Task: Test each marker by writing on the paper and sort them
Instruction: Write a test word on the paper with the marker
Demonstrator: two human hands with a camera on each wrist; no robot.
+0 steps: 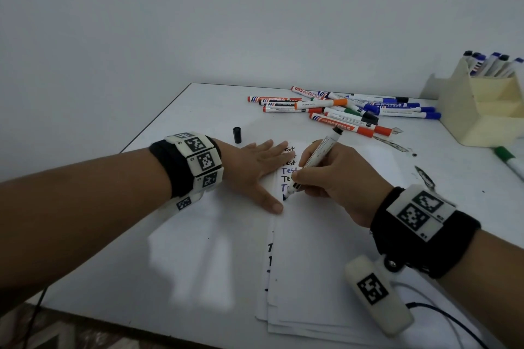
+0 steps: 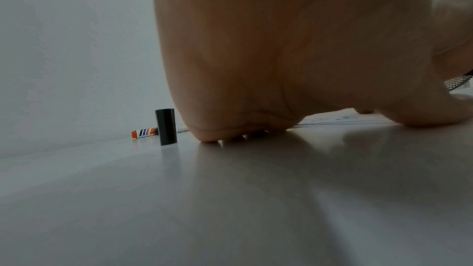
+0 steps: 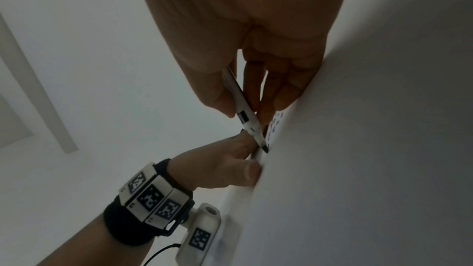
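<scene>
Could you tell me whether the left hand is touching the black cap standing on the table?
Apart. The head view shows bare table between the left hand and the upright black cap.

Head camera looks down over the table (image 1: 198, 110); wrist cameras sit low, close — all share the paper (image 1: 326, 263).

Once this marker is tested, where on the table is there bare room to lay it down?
Bare table lies left of the left hand, between the standing black cap and the table's left edge. Another bare strip runs between the paper and the cream organizer. The marker pile at the back is crowded.
</scene>
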